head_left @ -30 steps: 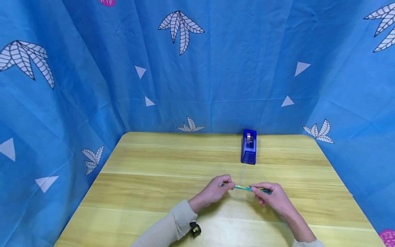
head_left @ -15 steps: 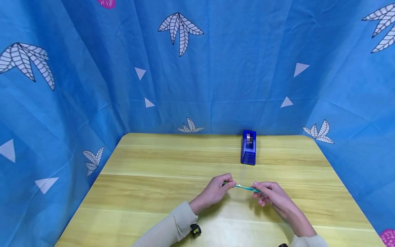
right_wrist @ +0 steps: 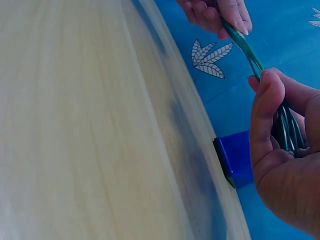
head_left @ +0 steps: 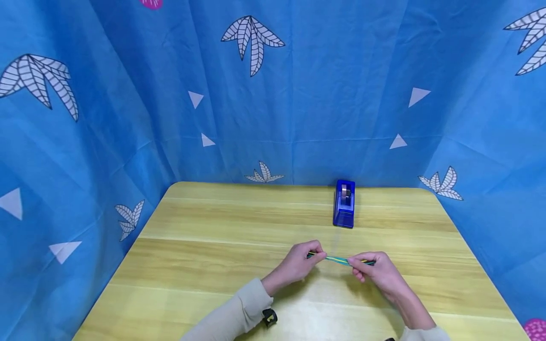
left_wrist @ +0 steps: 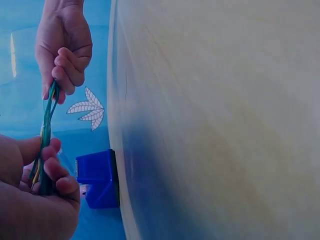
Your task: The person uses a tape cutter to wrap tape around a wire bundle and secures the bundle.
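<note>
Clearly light and limp, the bundle of thin green cords (head_left: 340, 259) hangs just above the counter (head_left: 213, 255), pinched at either end by the left hand (head_left: 298, 263) and right hand (head_left: 375, 272), best gripped there.

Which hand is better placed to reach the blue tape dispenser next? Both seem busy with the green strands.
Probably the right hand: the blue tape dispenser stands beyond it, slightly nearer than to the left hand. Both pinch the thin green strands.
</note>
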`<state>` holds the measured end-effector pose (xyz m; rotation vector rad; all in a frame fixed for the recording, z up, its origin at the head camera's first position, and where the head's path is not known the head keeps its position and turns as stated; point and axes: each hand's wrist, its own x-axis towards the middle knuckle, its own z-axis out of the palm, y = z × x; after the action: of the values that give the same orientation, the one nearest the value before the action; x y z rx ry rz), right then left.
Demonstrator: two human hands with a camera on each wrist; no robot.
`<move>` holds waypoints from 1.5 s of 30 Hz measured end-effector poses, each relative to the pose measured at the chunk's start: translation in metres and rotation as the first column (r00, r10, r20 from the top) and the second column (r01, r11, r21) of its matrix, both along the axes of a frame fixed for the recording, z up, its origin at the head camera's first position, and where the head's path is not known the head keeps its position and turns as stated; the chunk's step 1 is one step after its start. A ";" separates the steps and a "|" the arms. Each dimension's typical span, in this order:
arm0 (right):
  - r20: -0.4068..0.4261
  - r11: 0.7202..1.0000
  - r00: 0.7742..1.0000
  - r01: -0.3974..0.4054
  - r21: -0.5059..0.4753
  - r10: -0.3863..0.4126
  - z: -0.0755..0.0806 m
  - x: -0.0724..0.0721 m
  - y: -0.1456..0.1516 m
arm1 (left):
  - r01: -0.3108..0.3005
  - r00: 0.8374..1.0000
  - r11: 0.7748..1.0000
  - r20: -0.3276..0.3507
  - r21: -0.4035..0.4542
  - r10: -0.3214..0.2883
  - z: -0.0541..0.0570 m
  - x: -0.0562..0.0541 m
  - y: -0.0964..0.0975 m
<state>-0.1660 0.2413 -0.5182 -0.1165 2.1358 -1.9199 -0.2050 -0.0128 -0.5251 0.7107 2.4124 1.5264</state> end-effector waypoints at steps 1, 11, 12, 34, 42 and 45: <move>-0.009 1.000 1.000 0.014 0.012 -0.014 0.000 0.000 -0.001 | -0.006 1.000 1.000 0.006 -0.006 0.006 0.000 0.000 0.000; -0.136 0.986 0.985 0.118 0.115 -0.102 0.003 0.002 -0.006 | -0.061 0.986 0.995 0.160 0.080 0.048 0.006 -0.004 0.000; -0.150 0.986 0.984 0.118 0.119 -0.100 0.003 0.003 -0.006 | -0.063 0.981 0.994 0.188 0.092 0.045 0.005 -0.004 0.000; -0.040 0.995 0.997 0.066 0.078 -0.063 -0.001 -0.003 -0.002 | 0.003 0.994 0.992 0.109 0.128 -0.017 0.001 -0.007 0.003; 0.086 0.998 0.996 -0.005 -0.063 0.011 0.001 -0.007 0.005 | -0.005 0.996 0.996 0.093 0.090 -0.003 0.001 -0.009 0.004; 0.101 0.995 0.992 -0.067 -0.080 0.075 0.002 -0.009 0.007 | -0.002 0.996 0.996 0.088 0.086 -0.006 0.002 -0.009 0.004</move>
<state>-0.1749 0.2480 -0.5165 -0.1032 1.9662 -1.9233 -0.2135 -0.0085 -0.5235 0.6470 2.2933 1.6341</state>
